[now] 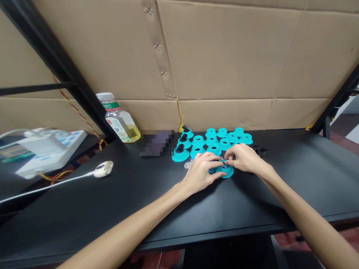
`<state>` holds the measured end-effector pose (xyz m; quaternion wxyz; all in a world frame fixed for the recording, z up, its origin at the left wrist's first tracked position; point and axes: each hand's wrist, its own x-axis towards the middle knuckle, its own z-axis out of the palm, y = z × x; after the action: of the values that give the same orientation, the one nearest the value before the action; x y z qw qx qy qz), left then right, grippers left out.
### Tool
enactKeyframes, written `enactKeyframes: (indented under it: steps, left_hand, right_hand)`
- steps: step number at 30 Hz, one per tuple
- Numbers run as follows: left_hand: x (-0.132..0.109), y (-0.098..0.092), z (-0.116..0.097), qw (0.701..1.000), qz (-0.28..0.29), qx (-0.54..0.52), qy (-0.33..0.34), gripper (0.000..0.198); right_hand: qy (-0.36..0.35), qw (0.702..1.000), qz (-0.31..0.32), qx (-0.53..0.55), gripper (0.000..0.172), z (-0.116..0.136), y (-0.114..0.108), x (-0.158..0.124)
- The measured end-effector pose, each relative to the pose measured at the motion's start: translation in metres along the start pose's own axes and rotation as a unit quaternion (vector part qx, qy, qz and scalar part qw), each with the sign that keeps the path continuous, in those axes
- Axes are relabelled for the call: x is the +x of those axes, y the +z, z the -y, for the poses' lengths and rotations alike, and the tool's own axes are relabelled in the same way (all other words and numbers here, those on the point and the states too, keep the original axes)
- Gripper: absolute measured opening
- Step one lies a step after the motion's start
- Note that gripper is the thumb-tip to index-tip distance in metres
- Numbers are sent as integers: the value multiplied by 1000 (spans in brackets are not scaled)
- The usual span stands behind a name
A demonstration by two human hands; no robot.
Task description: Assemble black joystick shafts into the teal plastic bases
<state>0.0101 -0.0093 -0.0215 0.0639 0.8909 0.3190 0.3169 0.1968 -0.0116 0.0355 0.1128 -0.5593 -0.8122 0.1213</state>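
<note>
A turquoise flanged plastic ring (227,174) lies on the black table, gripped at its left side by the thumb and fingers of my left hand (200,170). Over its top opening my right hand (243,157) is closed in a pinch; whatever is between those fingertips is too small to make out. Close behind both hands stand several similar turquoise rings (214,148) in rows. Three at the left of the group carry black knob-like pieces (180,148). Partly under my left hand are a small clear disc (187,164) and something blue (211,170).
Loose black parts (261,151) lie right of the rings. Left of them are a pixelated dark flat object (158,144), a bottle of yellow liquid (122,121) and a white cable's plug (103,169). A power strip (53,155) sits far left. Cardboard (224,56) walls the back.
</note>
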Motion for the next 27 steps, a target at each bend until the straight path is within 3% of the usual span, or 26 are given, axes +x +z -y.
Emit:
enactKeyframes:
  steps: [12,18,27]
  left_hand:
    - [2,0,1,1000,-6,-3,-5,21]
    - [1,-2,0,1000,-5,12,-19,29]
    - [2,-1,2,999,-9,38,26,29]
  right_hand:
    - [24,999,14,-27,11,6,-6,0]
    - [11,999,0,-41,19,4,-4,-1]
    - [-5,995,-5,-104,19,5,0,2]
